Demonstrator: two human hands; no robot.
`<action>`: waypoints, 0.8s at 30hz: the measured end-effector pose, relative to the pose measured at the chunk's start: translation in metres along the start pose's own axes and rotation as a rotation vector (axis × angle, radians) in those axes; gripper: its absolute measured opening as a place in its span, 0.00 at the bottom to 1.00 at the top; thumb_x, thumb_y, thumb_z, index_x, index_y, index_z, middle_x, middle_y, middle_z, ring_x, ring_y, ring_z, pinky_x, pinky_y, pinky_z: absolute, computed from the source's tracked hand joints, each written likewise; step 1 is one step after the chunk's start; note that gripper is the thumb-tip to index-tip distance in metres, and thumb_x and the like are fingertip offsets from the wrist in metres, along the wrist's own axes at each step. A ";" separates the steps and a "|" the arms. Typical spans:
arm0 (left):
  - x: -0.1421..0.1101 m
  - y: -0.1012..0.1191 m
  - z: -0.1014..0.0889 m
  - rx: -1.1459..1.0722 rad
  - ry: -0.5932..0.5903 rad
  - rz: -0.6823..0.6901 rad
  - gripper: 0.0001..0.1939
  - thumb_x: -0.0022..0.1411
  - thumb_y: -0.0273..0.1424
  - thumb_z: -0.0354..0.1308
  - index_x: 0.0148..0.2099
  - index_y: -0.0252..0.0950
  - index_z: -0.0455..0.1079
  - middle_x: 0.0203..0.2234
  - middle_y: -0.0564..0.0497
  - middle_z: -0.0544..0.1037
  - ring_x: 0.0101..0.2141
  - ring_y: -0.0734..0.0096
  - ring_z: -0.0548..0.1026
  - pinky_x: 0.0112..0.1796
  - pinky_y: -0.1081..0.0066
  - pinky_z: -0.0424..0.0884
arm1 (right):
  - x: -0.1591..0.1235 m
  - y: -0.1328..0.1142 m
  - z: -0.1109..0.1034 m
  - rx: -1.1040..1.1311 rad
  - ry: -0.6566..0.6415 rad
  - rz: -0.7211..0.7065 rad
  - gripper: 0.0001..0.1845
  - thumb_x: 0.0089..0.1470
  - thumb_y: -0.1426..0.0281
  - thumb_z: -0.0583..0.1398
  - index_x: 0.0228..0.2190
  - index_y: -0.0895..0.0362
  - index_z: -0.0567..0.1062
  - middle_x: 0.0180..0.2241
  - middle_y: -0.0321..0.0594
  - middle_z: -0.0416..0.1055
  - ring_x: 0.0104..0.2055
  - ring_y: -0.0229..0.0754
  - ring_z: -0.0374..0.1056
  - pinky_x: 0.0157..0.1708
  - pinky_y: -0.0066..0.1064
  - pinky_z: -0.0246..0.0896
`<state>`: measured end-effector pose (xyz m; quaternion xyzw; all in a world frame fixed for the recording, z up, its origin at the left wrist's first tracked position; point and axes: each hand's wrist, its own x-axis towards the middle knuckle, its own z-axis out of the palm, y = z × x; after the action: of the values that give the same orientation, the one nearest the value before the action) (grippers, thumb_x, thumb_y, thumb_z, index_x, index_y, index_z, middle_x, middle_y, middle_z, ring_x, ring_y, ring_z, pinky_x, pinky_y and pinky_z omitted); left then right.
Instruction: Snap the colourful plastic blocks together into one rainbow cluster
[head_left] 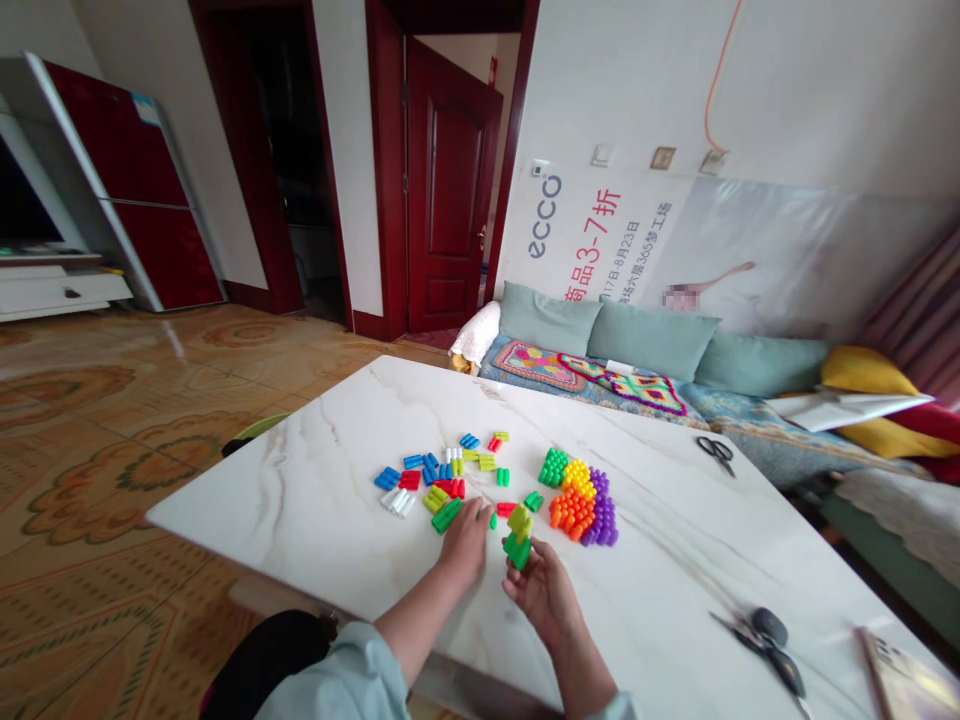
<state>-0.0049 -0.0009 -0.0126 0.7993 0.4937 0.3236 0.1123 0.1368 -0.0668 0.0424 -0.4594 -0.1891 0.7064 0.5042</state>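
My right hand [546,592] is raised over the near part of the marble-patterned table and closed on a small stack of plastic building blocks [517,550], green below and yellow-green above. To its left, my left hand [465,545] is low at the tabletop, back up and fingers curled. A green block [493,521] shows right by its fingertips; whether they grip it I cannot tell. Just ahead of the left hand are a green block [447,516] and red blocks [451,488]. A red block [506,509] lies beyond the held stack.
Loose blue blocks [430,467], white blocks [397,502] and other colours lie farther out. Right of them sits a cluster of orange [572,514], purple, yellow and green beads. Black scissors [716,452], a second black-handled pair [769,645] and a phone [904,680] are along the right side.
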 end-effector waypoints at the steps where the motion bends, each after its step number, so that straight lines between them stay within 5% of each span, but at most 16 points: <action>1: 0.000 -0.001 -0.002 -0.012 -0.019 0.019 0.26 0.55 0.18 0.47 0.55 0.38 0.67 0.55 0.44 0.70 0.57 0.59 0.64 0.56 0.53 0.63 | -0.001 -0.001 -0.001 -0.005 0.004 0.002 0.19 0.48 0.57 0.56 0.30 0.60 0.75 0.22 0.38 0.66 0.22 0.36 0.61 0.30 0.33 0.66; 4: -0.007 0.004 -0.009 -0.128 -0.021 0.079 0.30 0.54 0.18 0.49 0.58 0.40 0.65 0.62 0.45 0.60 0.63 0.56 0.54 0.60 0.49 0.55 | -0.004 -0.004 -0.002 0.067 0.028 0.032 0.17 0.50 0.57 0.55 0.27 0.59 0.73 0.21 0.36 0.64 0.22 0.35 0.60 0.29 0.31 0.65; 6: -0.012 0.014 -0.014 -0.311 0.046 0.005 0.26 0.58 0.21 0.47 0.58 0.39 0.65 0.63 0.45 0.59 0.63 0.58 0.54 0.61 0.50 0.53 | -0.006 -0.004 -0.001 0.115 0.015 0.066 0.18 0.52 0.58 0.54 0.26 0.60 0.72 0.20 0.35 0.63 0.21 0.34 0.59 0.27 0.29 0.64; 9: -0.016 0.037 -0.021 -0.749 0.130 -0.328 0.20 0.65 0.32 0.48 0.59 0.37 0.63 0.56 0.41 0.68 0.57 0.59 0.66 0.55 0.57 0.64 | -0.010 0.003 0.008 0.098 -0.028 0.123 0.20 0.56 0.57 0.51 0.27 0.61 0.72 0.20 0.34 0.62 0.18 0.32 0.56 0.24 0.28 0.63; 13: -0.020 0.065 -0.027 -1.202 0.101 -0.640 0.27 0.59 0.43 0.59 0.56 0.35 0.63 0.41 0.41 0.77 0.43 0.59 0.77 0.40 0.66 0.74 | -0.020 0.021 0.024 -0.070 -0.016 0.037 0.23 0.53 0.50 0.56 0.32 0.58 0.71 0.19 0.30 0.59 0.16 0.30 0.51 0.18 0.25 0.57; 20: -0.020 0.084 -0.030 -1.316 0.227 -0.685 0.22 0.55 0.45 0.61 0.44 0.35 0.66 0.28 0.49 0.75 0.30 0.67 0.77 0.29 0.72 0.72 | -0.018 0.036 0.022 -0.389 0.018 -0.268 0.30 0.45 0.41 0.57 0.23 0.58 0.67 0.14 0.29 0.57 0.15 0.30 0.50 0.15 0.24 0.48; 24: 0.005 0.071 -0.027 -1.358 0.303 -0.669 0.22 0.53 0.46 0.62 0.41 0.35 0.64 0.23 0.54 0.72 0.24 0.72 0.74 0.25 0.74 0.70 | -0.014 0.026 0.015 -0.463 0.008 -0.323 0.29 0.45 0.43 0.58 0.21 0.58 0.66 0.15 0.29 0.59 0.15 0.29 0.50 0.15 0.24 0.45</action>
<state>0.0303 -0.0346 0.0456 0.3106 0.4123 0.6102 0.6010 0.1114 -0.0866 0.0375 -0.5290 -0.4140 0.5533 0.4926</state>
